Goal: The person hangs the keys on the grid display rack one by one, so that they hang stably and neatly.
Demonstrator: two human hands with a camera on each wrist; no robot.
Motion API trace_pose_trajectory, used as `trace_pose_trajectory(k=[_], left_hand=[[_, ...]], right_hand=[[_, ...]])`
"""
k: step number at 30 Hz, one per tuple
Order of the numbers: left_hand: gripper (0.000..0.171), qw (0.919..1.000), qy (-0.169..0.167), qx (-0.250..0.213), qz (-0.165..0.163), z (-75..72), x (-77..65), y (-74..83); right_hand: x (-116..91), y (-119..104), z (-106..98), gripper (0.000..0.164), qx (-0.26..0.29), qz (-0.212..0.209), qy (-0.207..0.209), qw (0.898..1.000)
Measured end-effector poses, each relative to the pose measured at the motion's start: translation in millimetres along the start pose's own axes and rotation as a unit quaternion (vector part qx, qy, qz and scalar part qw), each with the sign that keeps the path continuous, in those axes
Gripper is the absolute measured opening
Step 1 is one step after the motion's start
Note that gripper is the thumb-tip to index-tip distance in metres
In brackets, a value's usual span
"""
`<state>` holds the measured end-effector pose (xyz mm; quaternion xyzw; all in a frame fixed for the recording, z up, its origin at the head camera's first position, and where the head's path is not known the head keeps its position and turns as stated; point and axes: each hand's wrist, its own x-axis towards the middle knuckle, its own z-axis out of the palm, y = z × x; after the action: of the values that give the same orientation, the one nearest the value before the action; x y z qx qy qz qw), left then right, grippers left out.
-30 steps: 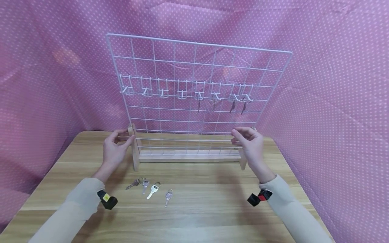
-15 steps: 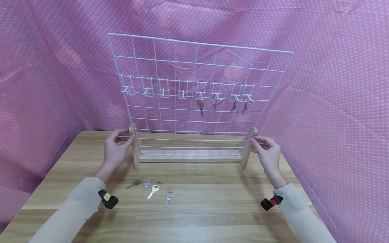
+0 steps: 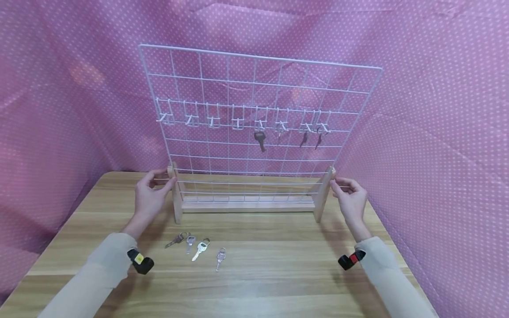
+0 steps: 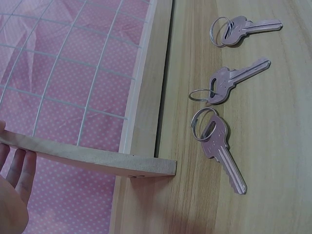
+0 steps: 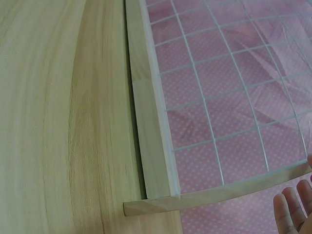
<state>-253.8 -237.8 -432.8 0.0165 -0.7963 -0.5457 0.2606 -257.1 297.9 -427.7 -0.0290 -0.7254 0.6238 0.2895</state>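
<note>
From the head camera I'm getting both hands on the rack (image 3: pixel 238 142), one at each side. It's standing at the back of the wooden tabletop (image 3: pixel 278 282), wire grid (image 3: pixel 256 55) leaning back, pink dotted cloth (image 3: pixel 437 132) behind.

Left hand (image 3: pixel 149 190): thumb and fingertips are pinching the left upright (image 3: pixel 177 205) near its top, thumb on one face, fingers on the other, small gap of air under the palm. Right hand (image 3: pixel 351 196): fingers loosely curled, thumb and forefinger meeting the outer edge of the right upright (image 3: pixel 321 205) in what I'm reading as a light pinch; the right wrist view is putting the remaining fingers just off the wood. How hard either is squeezing, I can't tell.

Handling: I'm guessing light overall, stiff in the wire, top-heavy with that tall grid. Bare wood should be giving decent friction; thin wire would be flexing and offering less to hold. So I'm favouring the uprights, low and level on both sides, or the base bar (image 3: pixel 248 210) between them; the grid's top edge is looking like a poor grip.

Eight white hooks (image 3: pixel 237 124) are running across; the four on the right are carrying hanging keys (image 3: pixel 260 140), probably free to swing or slip off if the rack is jolted. Four loose keys (image 3: pixel 202 248) are lying flat in front, toward the left; small, hard, smooth, best pinched by the ring.
</note>
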Motion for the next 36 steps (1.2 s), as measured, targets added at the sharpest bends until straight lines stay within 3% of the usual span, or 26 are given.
trace_pose_trajectory(k=[14, 21, 25, 28, 31, 36], left_hand=[[0.037, 1.0, -0.005, -0.001, 0.008, -2.0, -1.0, 0.9], [0.047, 0.9984, -0.051, 0.02, -0.013, -12.2, -6.3, 1.0], [0.04, 0.9957, -0.078, 0.051, -0.003, -19.2, -13.5, -1.2], [0.032, 0.9871, -0.12, 0.104, 0.02, -25.7, -20.7, -2.8], [0.026, 0.9703, -0.189, 0.146, 0.039, -32.2, -27.3, -5.4], [0.022, 0.9445, -0.287, 0.156, 0.036, -36.9, -36.4, -13.3]], right_hand=[[7.3, 5.7, 7.6, 0.028, 0.036, 0.022, 0.01, 0.999], [7.9, 4.9, 8.2, 0.03, 0.024, 0.026, 0.004, 0.999], [7.9, 5.4, 8.3, 0.032, 0.032, 0.031, 0.004, 0.999], [7.0, 4.6, 7.9, 0.032, 0.029, 0.032, 0.006, 0.999], [6.3, 3.7, 7.2, 0.032, 0.022, 0.033, 0.005, 0.999], [6.3, 5.2, 6.6, 0.023, 0.031, 0.038, 0.011, 0.999]])
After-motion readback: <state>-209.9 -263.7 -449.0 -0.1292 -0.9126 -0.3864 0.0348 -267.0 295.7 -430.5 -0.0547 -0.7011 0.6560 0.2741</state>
